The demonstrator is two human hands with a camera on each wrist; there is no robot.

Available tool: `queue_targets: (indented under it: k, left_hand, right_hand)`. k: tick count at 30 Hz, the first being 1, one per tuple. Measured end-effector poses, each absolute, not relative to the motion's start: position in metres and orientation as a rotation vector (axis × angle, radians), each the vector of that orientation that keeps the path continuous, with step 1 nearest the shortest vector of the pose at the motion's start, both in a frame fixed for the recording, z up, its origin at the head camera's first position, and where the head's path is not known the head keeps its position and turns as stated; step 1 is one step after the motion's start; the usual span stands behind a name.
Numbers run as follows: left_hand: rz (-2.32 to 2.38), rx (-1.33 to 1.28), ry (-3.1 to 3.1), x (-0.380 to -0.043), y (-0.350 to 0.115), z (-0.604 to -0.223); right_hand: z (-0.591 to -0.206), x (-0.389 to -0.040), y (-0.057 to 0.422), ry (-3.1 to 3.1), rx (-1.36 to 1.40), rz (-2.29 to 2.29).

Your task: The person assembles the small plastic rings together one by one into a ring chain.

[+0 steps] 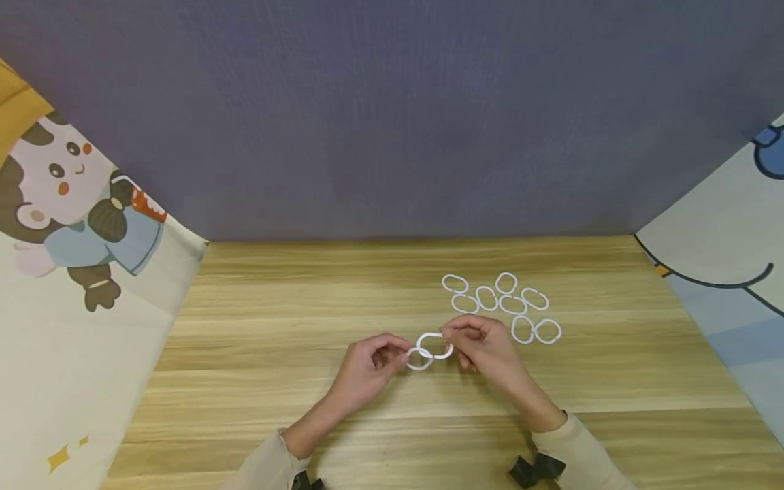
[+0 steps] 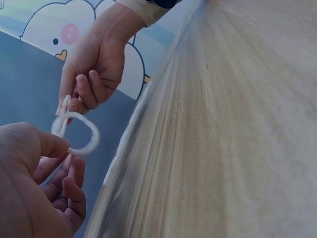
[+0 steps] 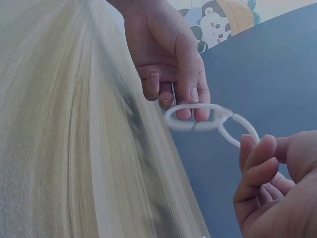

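Two white oval plastic links are threaded through each other between my hands, above the table. My left hand (image 1: pixel 367 367) pinches the edge of one link (image 1: pixel 419 369) between thumb and fingertips. The other link (image 1: pixel 432 334) is pinched at its right end by my right hand (image 1: pixel 490 350). Seen from the right wrist, the left hand's link (image 3: pixel 198 106) has a small split in its side, and the right hand's link (image 3: pixel 241 120) crosses its end. In the left wrist view, the near link (image 2: pixel 94 134) juts out from my left fingertips.
Several more white links (image 1: pixel 513 312) lie on the wooden table (image 1: pixel 275 306) beyond my right hand, some touching. A grey-blue panel (image 1: pixel 392 136) stands along the back edge. Cartoon-printed walls (image 1: pixel 153 306) flank the table on both sides.
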State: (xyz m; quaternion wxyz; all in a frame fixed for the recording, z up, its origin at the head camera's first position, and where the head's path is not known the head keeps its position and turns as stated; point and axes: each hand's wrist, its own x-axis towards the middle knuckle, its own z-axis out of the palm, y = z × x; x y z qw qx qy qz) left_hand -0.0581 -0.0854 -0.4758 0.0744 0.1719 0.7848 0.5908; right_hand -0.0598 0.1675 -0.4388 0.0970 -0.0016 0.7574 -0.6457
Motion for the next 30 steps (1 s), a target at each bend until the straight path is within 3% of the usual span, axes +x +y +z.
queue_targets:
  k: [11,30]
  left_hand:
    - [1.853,0.511,2.422,-0.057,-0.084,-0.476]
    - [1.959,0.739,2.559,-0.055,-0.074,-0.474]
  right_hand:
    - [-0.438,-0.059,0.168,2.198,0.018,-1.916]
    - [-0.438,-0.057,0.171,2.061,-0.094,-1.86]
